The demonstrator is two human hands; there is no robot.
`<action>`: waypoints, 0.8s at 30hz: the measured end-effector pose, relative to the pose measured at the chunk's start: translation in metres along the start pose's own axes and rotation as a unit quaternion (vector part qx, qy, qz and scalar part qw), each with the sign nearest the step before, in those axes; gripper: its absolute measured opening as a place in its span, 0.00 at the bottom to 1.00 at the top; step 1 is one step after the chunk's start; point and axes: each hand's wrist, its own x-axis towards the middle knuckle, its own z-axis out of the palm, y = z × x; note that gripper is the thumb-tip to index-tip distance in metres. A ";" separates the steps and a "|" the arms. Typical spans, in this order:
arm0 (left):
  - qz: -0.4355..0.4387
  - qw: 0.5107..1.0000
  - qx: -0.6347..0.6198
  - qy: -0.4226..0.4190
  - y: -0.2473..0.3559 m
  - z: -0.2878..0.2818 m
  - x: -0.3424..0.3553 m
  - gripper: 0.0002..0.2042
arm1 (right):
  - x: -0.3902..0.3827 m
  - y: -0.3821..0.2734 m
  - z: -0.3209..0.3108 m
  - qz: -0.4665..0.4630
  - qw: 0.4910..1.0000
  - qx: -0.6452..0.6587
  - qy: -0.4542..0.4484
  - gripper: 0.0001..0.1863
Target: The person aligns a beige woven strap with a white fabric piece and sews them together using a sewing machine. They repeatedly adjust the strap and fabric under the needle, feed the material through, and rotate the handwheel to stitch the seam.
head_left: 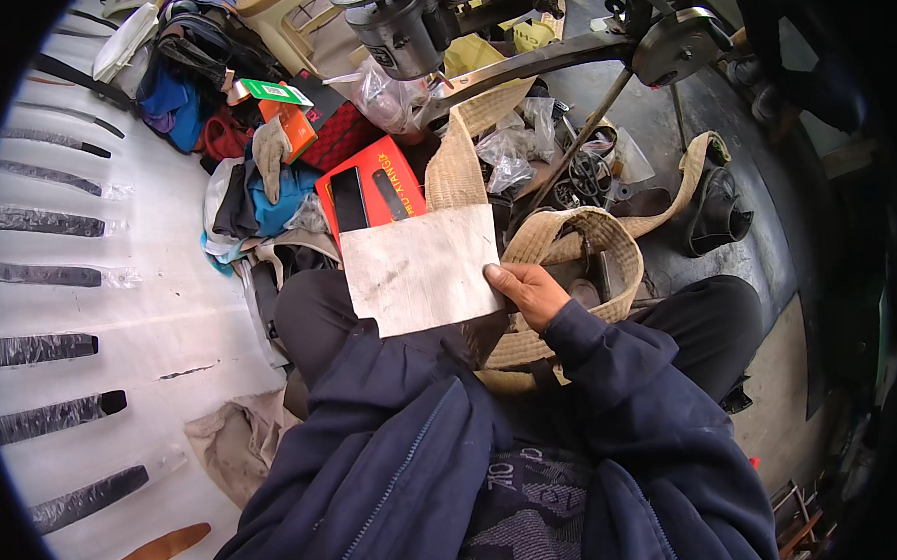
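Observation:
My right hand (pixel 531 293) pinches the right edge of an off-white flat sheet (pixel 423 271), thumb on top and fingers behind. The sheet is roughly rectangular, with a small notch at its lower left corner and faint grey smudges. My left sleeve runs up to the sheet's lower left, but the left hand does not show; the sheet or the sleeve hides it. Behind and beside the sheet loops a wide beige woven strap (pixel 623 262) with rows of stitching. Two dark flat strips (pixel 349 199) lie on a red box (pixel 379 168) just beyond the sheet.
A machine with a grey metal cylinder (pixel 388 32) and a round wheel (pixel 681 48) stands ahead. Dark plastic-wrapped strips (pixel 41 220) lie in a row on the white surface (pixel 171 332) at left. Bags and cloths pile up ahead left; a black shoe (pixel 718 211) sits at right.

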 end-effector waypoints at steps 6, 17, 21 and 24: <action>0.004 1.000 -0.021 -0.001 -0.001 -0.001 0.007 0.32 | 0.011 -0.007 -0.004 0.000 1.000 -0.010 0.003 0.24; 0.003 0.997 -0.082 0.002 0.000 -0.011 0.005 0.37 | 0.007 -0.015 0.012 -0.017 0.998 -0.032 0.058 0.17; 0.010 0.994 -0.107 0.002 0.001 -0.004 -0.002 0.38 | 0.002 -0.019 0.014 -0.024 0.997 -0.035 0.072 0.18; 0.028 0.994 -0.109 0.003 0.009 0.018 -0.017 0.40 | 0.000 -0.017 0.013 -0.025 0.996 -0.009 0.080 0.18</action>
